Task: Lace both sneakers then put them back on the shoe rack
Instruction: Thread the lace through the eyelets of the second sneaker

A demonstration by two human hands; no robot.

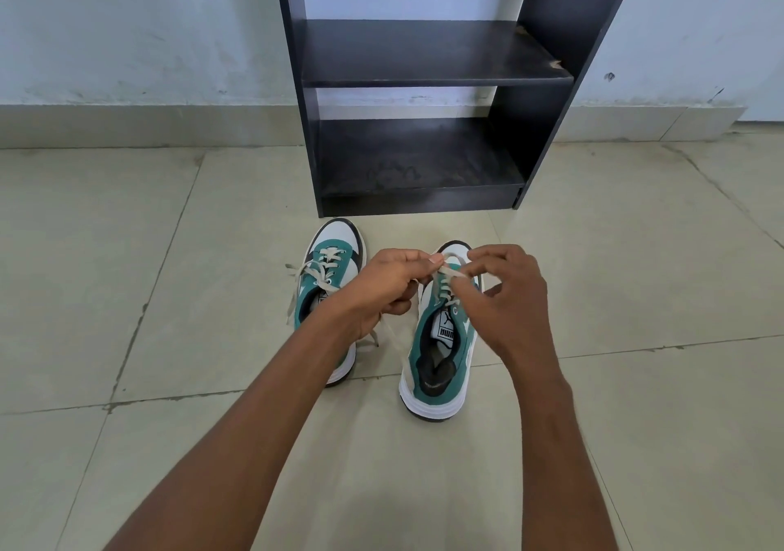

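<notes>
Head view: lacing step, right sneaker (pixel 441 338) in work. Left sneaker (pixel 326 279) beside left hand (pixel 382 283), laces loose. Left fingers pinch lace (pixel 449 272); right hand (pixel 505 292) pinches it too, other fingers spread. Next: thread an eyelet. Rack (pixel 424 126) beyond fingertips, bare.
</notes>
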